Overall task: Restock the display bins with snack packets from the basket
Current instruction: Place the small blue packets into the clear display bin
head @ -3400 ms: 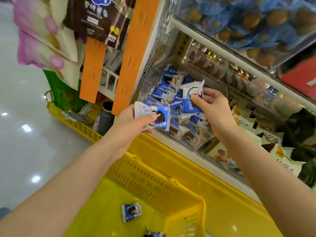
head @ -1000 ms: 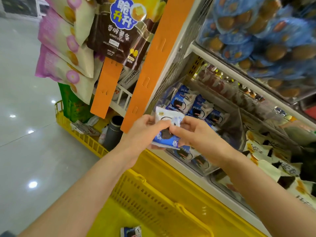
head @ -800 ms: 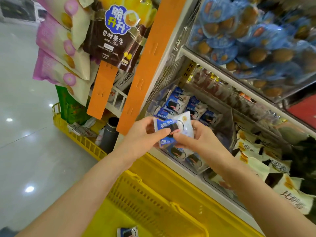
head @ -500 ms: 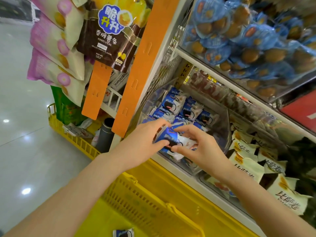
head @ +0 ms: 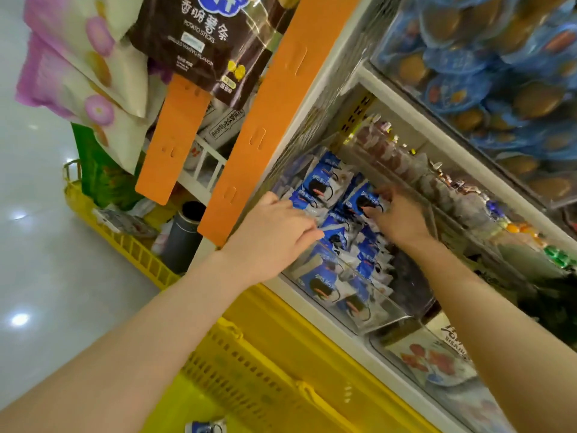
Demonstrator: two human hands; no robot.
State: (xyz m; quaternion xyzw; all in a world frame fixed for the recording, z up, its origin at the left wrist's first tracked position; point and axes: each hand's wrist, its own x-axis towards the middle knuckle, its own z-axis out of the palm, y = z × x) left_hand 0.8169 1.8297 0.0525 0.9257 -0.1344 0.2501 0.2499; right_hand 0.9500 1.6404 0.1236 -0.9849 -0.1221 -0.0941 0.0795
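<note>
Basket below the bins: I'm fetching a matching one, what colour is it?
The basket is yellow; the head view shows it best.

At twelve o'clock, the brown bag (head: 199, 42) shows white Chinese characters, 香脆薯条, with POTATO STICKS under them and a smaller line ending WAGYU FLAVOR. Just below it, a white pack (head: 226, 123) carries a row of black characters, too small to read. Blue packets (head: 324, 185) at centre: white script, blurred. At four o'clock, a red-fruit pack (head: 437, 357) has dark lettering, upside down and unreadable.
</note>
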